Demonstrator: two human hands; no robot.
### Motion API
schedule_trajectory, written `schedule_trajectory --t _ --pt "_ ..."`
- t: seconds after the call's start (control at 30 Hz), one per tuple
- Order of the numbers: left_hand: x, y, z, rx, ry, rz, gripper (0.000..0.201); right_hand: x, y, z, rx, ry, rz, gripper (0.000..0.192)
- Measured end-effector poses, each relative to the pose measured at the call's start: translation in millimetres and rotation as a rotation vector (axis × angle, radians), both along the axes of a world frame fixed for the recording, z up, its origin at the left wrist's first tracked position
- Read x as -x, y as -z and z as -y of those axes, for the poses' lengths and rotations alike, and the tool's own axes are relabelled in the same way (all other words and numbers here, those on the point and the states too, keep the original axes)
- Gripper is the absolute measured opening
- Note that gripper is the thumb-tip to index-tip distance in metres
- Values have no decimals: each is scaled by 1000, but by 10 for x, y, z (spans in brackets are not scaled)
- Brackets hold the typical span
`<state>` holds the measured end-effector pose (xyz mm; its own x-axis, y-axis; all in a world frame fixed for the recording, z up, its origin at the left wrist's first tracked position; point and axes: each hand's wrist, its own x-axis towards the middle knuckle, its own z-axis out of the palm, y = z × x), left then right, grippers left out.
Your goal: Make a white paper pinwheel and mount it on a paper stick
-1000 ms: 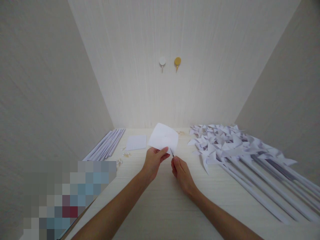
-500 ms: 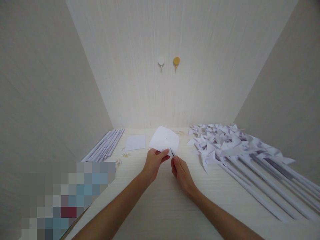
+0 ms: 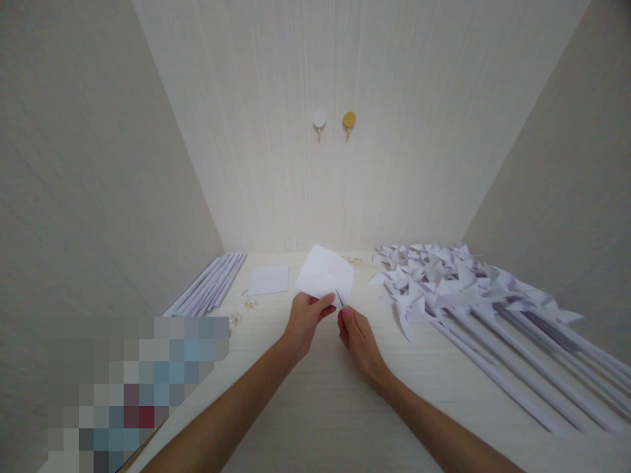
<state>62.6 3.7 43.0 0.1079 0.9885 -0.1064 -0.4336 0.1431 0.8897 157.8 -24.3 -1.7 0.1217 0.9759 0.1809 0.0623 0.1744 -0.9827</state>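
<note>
A: What is held by the fingers?

B: A white paper square is pinched at its near edge by the left hand, fingers closed on it. It is held up just above the counter, tilted toward the camera.

A: And the right hand?

B: It is closed on a thin dark tool, perhaps small scissors or a blade; which cannot be told. The tip is laid against the square's lower right corner.

A: Which step is judged to be in hand?

B: A cut from the corner toward the middle appears to be in progress. For the next move, the square would need to be kept taut and the cut stopped short of the centre.

A: What is seen further out?

B: A second flat square is laid on the counter to the left, with small pale pins scattered near it and a bundle of rolled paper sticks beyond. A heap of finished pinwheels on long sticks is spread to the right. Two round hooks are fixed on the back wall.
</note>
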Motion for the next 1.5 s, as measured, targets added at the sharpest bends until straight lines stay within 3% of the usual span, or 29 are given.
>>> schedule_trajectory --t 0.3,1.13,1.5 --pt "-15 18 23 -20 39 -52 18 15 -26 -1 58 -8 -139 44" --pt "-5 16 8 9 25 -71 18 -5 -19 -3 -1 23 14 43" --pt "15 107 -33 -104 56 -166 21 -8 -24 -1 -14 37 61 43"
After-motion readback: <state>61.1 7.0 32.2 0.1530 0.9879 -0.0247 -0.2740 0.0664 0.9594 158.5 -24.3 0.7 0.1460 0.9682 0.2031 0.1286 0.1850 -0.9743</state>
